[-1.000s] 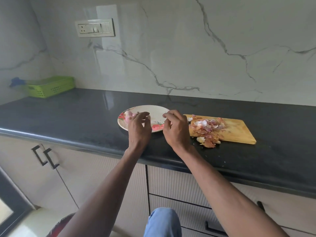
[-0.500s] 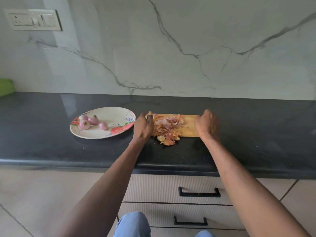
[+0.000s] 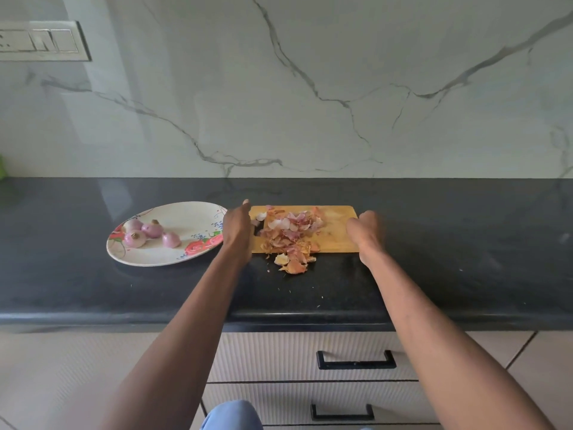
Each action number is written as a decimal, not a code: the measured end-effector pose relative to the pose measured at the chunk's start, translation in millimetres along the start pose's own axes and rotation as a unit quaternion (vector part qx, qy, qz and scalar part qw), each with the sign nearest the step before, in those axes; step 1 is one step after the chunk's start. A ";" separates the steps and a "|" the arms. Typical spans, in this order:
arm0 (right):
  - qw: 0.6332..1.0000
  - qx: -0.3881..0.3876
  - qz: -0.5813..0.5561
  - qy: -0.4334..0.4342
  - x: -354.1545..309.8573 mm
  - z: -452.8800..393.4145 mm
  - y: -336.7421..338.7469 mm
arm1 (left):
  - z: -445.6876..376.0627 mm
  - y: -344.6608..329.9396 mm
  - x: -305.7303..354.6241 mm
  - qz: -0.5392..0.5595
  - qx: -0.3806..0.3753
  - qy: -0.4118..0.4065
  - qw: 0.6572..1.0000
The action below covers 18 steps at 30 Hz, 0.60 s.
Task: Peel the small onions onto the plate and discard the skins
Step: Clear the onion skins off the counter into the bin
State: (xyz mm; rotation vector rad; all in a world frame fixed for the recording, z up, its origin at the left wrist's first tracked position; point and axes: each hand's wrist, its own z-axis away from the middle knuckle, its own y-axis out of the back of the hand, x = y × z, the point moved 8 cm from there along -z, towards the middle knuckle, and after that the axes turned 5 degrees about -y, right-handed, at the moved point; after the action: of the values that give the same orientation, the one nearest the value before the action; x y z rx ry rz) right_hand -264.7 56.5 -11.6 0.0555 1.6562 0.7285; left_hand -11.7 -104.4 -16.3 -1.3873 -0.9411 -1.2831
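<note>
Four peeled onions (image 3: 148,232) sit on the plate (image 3: 186,259), left of centre. The skins (image 3: 290,234) are heaped mid-frame on the board (image 3: 336,240), a few spilling onto the worktop (image 3: 465,259). The left hand (image 3: 237,228) and right hand (image 3: 366,232) grip the board's two ends, fingers curled round its edges. The skins look papery and light — likely to slide, so the board wants carrying level, held by both ends.

No legible text, label, brand or number observed. The plate (image 3: 186,259) carries a floral pattern only — no lettering.
</note>
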 end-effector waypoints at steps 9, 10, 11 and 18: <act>0.980 0.008 -0.201 -0.014 1.2 -11.0 4.9 | -1.6 9.4 6.6 0.214 0.034 -0.052 0.975; 0.978 0.021 -0.209 0.002 -1.8 -10.2 7.4 | 0.3 10.5 9.8 0.248 0.034 -0.065 0.966; 0.975 0.033 -0.218 0.017 -3.9 -10.0 9.5 | 4.0 11.5 13.7 0.281 0.035 -0.075 0.956; 0.951 0.071 -0.290 0.085 -13.7 2.5 23.4 | 16.3 8.6 25.6 0.285 0.006 -0.113 0.952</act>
State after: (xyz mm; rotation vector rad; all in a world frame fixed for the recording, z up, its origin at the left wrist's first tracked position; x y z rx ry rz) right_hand -267.5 70.4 11.7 -0.3880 1.7652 0.1679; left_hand 3.8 -92.3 8.4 -1.6639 -0.6192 -0.6915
